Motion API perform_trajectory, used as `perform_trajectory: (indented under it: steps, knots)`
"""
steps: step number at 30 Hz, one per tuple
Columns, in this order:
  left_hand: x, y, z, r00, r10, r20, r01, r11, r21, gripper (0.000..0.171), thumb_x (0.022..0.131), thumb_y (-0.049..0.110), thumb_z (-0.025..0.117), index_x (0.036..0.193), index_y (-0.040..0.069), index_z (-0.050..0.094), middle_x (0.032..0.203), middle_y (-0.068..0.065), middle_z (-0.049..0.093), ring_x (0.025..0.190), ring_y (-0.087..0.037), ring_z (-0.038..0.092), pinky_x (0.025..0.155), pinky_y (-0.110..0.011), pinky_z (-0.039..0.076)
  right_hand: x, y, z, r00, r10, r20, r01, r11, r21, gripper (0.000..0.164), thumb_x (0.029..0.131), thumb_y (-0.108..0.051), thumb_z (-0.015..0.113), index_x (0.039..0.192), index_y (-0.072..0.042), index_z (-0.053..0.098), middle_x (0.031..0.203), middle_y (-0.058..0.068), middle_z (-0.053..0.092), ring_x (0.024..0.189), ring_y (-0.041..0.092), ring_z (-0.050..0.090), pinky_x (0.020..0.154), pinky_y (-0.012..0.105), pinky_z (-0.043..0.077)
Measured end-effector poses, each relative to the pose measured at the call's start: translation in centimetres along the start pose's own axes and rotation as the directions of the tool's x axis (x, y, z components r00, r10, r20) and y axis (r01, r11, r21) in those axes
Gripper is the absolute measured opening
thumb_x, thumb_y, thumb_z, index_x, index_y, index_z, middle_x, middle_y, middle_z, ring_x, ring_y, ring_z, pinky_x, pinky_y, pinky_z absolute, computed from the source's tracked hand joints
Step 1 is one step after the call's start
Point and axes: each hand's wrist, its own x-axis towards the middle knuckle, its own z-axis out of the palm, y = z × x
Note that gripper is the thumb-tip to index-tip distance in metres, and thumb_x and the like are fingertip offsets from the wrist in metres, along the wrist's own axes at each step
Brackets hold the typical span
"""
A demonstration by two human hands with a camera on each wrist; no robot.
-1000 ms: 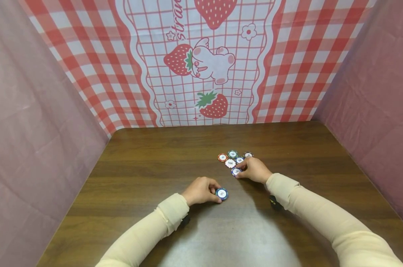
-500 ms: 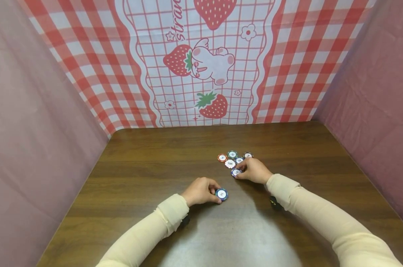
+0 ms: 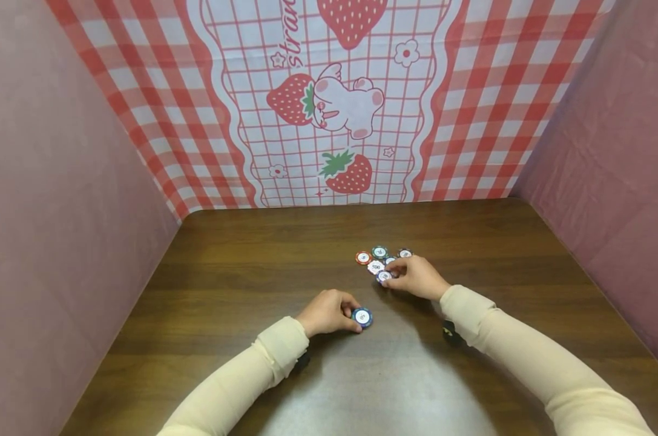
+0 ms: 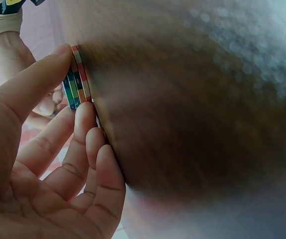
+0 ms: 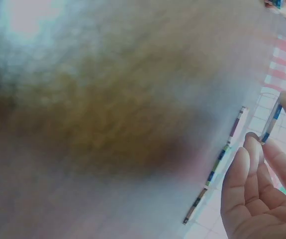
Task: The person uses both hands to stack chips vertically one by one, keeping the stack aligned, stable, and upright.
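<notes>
My left hand (image 3: 325, 313) grips a small stack of poker chips (image 3: 362, 317) on the table, its top chip blue-rimmed with a white centre. In the left wrist view the thumb and fingers hold the stack (image 4: 76, 79) by its edges, which show green, orange and red bands. Farther back, my right hand (image 3: 417, 279) pinches one blue-and-white poker chip (image 3: 384, 277) between thumb and fingers. The right wrist view shows that chip (image 5: 272, 122) raised off the table, with loose chips lying flat below. A white 500 chip (image 3: 375, 267) lies right beside it.
Around the right hand lie a red chip (image 3: 364, 258), a green chip (image 3: 380, 252), a partly hidden blue chip (image 3: 390, 260) and a dark-rimmed chip (image 3: 405, 253). A checked strawberry cloth (image 3: 350, 172) hangs behind the wooden table (image 3: 241, 254); pink curtains (image 3: 590, 157) flank both sides.
My right hand has lifted the blue-and-white chip from the table and tilted it slightly. The left hand and its stack stay in place.
</notes>
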Motion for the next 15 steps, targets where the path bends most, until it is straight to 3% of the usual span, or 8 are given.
perform_trajectory:
  steps: [15]
  knots:
    - [0.05, 0.11, 0.27, 1.0, -0.013, -0.005, 0.013, 1.0, -0.002, 0.031, 0.069, 0.022, 0.088, 0.096, 0.013, 0.075, 0.071, 0.007, 0.06, 0.065, -0.003, 0.05, 0.063, -0.019, 0.041, -0.62, -0.65, -0.72, 0.995, -0.039, -0.087, 0.044, 0.998, 0.047, 0.036, 0.076, -0.029, 0.084, 0.103, -0.006, 0.076, 0.08, 0.002, 0.067, 0.068, 0.009, 0.054, 0.061, 0.023, 0.045]
